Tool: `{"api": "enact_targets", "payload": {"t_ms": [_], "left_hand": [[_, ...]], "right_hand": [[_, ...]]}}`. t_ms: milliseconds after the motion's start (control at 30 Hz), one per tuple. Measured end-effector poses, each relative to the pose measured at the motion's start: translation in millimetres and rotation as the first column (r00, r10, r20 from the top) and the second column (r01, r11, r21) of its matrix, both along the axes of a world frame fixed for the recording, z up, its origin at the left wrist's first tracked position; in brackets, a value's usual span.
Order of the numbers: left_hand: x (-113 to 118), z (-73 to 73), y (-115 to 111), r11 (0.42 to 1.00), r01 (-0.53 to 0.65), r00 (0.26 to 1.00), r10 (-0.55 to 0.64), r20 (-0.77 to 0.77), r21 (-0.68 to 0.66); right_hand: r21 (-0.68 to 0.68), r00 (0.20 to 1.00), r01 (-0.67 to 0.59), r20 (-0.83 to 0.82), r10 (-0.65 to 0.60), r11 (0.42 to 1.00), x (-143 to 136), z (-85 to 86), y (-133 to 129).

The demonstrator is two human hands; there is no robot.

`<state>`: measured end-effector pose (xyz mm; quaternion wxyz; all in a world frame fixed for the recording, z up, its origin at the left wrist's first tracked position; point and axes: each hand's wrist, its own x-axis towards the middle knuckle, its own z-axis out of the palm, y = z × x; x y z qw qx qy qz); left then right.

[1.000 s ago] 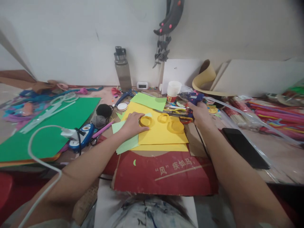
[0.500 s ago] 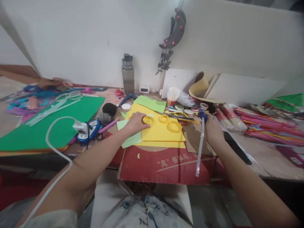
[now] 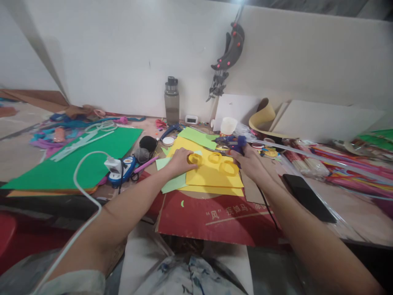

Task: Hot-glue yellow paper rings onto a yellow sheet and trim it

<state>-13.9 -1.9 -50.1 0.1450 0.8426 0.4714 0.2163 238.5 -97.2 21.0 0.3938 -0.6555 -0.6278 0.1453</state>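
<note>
My left hand (image 3: 179, 162) pinches a small yellow paper ring (image 3: 195, 159) that stands on the yellow paper sheet (image 3: 211, 180). Two more yellow rings, a small one (image 3: 215, 157) and a larger one (image 3: 229, 168), sit just right of it. In my right hand (image 3: 251, 164) is a blue hot glue gun (image 3: 238, 143), its nozzle end pointing left above the back of the yellow sheet. A long clear glue stick (image 3: 302, 153) sticks out of the gun's rear to the right. My fingers partly hide the gun's handle.
A blue power strip (image 3: 124, 170) with a white plug and cable lies left, by green sheets (image 3: 76, 164). A water bottle (image 3: 172, 102) stands at the wall. On the right are a black phone (image 3: 308, 197) and pipe cleaners (image 3: 353, 164). Red cardboard (image 3: 190, 221) lies in front.
My right hand has lifted and turned the glue gun and brought it left, toward the rings; the glue stick swung from hanging down to pointing right. My left hand still holds the ring.
</note>
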Motion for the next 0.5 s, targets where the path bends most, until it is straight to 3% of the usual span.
{"api": "enact_targets", "payload": {"t_ms": [133, 267, 500], "left_hand": [[-0.4, 3.4, -4.3, 0.998, -0.059, 0.997, 0.061, 0.048, -0.032], [1.2, 9.5, -9.9, 0.993, -0.112, 0.994, 0.112, -0.015, -0.029], [3.5, 17.4, -16.4, 0.99, -0.12, 0.992, 0.116, -0.053, -0.07]], "right_hand": [[-0.035, 0.995, -0.091, -0.043, 0.089, 0.995, -28.0, 12.0, 17.9], [-0.061, 0.992, -0.125, 0.001, 0.126, 0.99, -39.3, 15.3, 34.5], [-0.034, 0.974, -0.222, 0.033, 0.223, 0.974, -40.1, 1.9, 40.5]]}}
